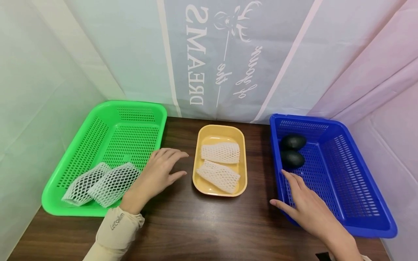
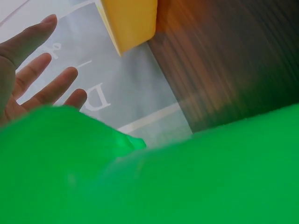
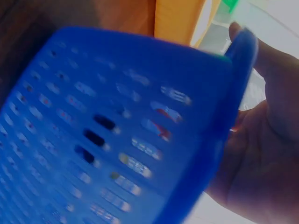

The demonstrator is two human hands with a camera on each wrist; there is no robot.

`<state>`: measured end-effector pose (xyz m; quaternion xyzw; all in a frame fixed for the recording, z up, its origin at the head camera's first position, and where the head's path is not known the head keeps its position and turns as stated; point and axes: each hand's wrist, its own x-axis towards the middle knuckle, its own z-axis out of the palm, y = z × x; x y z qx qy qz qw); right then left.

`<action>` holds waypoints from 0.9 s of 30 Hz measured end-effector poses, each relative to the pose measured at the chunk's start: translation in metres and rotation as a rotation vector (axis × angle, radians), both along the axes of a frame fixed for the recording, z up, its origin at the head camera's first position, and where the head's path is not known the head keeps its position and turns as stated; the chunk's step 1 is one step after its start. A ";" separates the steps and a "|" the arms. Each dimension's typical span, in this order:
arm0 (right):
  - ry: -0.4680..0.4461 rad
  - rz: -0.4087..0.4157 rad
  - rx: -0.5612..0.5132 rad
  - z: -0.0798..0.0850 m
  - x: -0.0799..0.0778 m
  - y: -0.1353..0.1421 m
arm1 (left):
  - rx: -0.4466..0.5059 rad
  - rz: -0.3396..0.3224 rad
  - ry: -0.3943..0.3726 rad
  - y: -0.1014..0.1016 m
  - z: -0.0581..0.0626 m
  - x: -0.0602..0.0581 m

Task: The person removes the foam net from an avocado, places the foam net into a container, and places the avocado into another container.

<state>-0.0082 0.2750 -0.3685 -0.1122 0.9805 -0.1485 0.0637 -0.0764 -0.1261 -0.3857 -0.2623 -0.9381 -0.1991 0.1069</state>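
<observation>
My left hand (image 1: pixel 160 170) hovers between the green basket (image 1: pixel 163 123) and the yellow tray (image 1: pixel 245 159), fingers apart and holding nothing. In the green basket lie two dark oval fruits (image 1: pixel 85 185), each sleeved in white foam netting. Two flat white foam net sleeves (image 1: pixel 220 152) rest in the yellow tray, one behind the other. My right hand (image 1: pixel 307 206) is over the near left rim of the blue basket (image 1: pixel 362 174), its fingers extended and thumb spread. Just beyond its fingertips sit two bare dark oval fruits (image 1: pixel 292 158) against the basket's left wall.
All three containers stand on a dark wooden table (image 1: pixel 209 224), the tray in the middle. Behind them hangs a printed cloth (image 1: pixel 215 65), with pale cloth at both sides. Basket walls rise close to both wrists.
</observation>
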 end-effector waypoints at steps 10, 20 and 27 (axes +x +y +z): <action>0.148 -0.012 -0.042 -0.017 0.007 -0.005 | 0.020 0.064 -0.030 -0.019 0.002 0.002; 0.244 -0.044 -0.102 -0.029 0.011 -0.008 | 0.039 0.112 -0.006 -0.043 -0.001 0.006; 0.269 -0.062 -0.139 -0.035 0.013 -0.008 | 0.056 0.127 -0.015 -0.055 -0.004 0.008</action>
